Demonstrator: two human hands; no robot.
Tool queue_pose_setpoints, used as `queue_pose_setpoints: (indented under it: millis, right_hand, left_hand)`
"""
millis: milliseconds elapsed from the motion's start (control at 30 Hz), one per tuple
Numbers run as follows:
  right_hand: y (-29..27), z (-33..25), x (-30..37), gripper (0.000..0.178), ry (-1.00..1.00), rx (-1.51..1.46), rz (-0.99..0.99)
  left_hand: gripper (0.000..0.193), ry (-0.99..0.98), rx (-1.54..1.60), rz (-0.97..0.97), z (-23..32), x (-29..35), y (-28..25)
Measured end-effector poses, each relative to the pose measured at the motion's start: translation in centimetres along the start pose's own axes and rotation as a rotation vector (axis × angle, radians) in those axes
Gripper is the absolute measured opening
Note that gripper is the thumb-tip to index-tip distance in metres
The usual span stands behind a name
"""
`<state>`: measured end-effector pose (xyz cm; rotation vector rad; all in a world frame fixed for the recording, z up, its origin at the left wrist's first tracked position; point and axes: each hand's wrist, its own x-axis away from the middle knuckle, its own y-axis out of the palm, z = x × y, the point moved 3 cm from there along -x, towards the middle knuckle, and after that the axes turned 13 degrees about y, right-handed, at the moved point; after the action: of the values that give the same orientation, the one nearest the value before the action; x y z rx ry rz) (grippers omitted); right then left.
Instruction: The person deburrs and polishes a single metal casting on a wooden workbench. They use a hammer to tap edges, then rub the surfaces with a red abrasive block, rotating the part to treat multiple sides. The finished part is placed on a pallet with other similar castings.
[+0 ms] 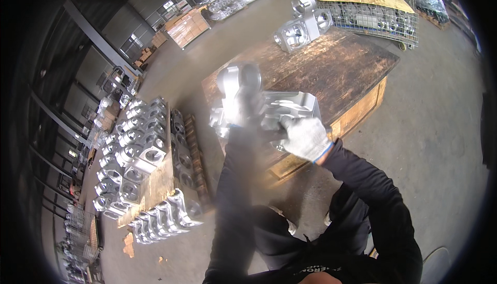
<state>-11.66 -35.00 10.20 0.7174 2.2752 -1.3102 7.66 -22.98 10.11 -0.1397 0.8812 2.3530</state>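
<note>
A silvery metal casting, with a round ring standing up at its left end, lies on the near part of the wooden-topped bench. My left hand, in a pale glove, is at the neck below that ring; motion smears its fingers, so its grip is unclear. My right hand, in a white glove with a blue cuff edge, is closed at the casting's near side. A dark, blurred shape shows between the hands, and what the right fingers hold cannot be made out.
Another silvery casting stands on the far end of the bench. Left of me, rows of similar castings are stacked on a pallet with board layers. A wire cage of metal parts stands behind the bench, and wrapped cartons stand farther back.
</note>
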Motion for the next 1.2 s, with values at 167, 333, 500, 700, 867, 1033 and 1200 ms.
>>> queue_pose_setpoints:
  millis: [167, 333, 500, 700, 867, 1033, 1200]
  right_hand:
    - [-2.0, -0.9, 1.9, 0.021, -0.258, -0.142, 0.212]
    - [-1.2, -2.6, 3.6, 0.041, -0.516, 0.0, 0.402]
    - [1.2, -0.4, 1.1, 0.031, -0.167, 0.023, 0.123]
    - [-0.9, -1.6, 3.8, 0.058, -0.284, -0.067, 0.152]
    - [-1.6, -2.7, 4.8, 0.062, -0.299, 0.047, 0.05]
    - [-1.7, -2.4, 3.7, 0.062, -0.246, 0.001, 0.147]
    - [-1.6, -2.2, 3.7, 0.056, -0.2, -0.14, 0.078]
  left_hand:
    - [0.016, 0.041, 0.027, 0.143, -0.4, -0.2, -0.1]
    - [0.019, -0.052, 0.096, 0.019, -1.3, -1.5, -2.6]
    - [0.016, -0.017, 0.257, -0.267, -1.9, -2.6, -4.5]
    - [0.018, -0.109, 0.418, -0.307, -2.7, -2.7, -5.0]
    - [0.028, -0.021, 0.195, -0.067, -1.8, -1.5, -3.7]
    - [0.028, 0.003, 0.065, -0.117, -0.6, -0.9, -1.7]
    - [0.022, 0.036, 0.072, -0.21, -0.9, -1.0, -2.3]
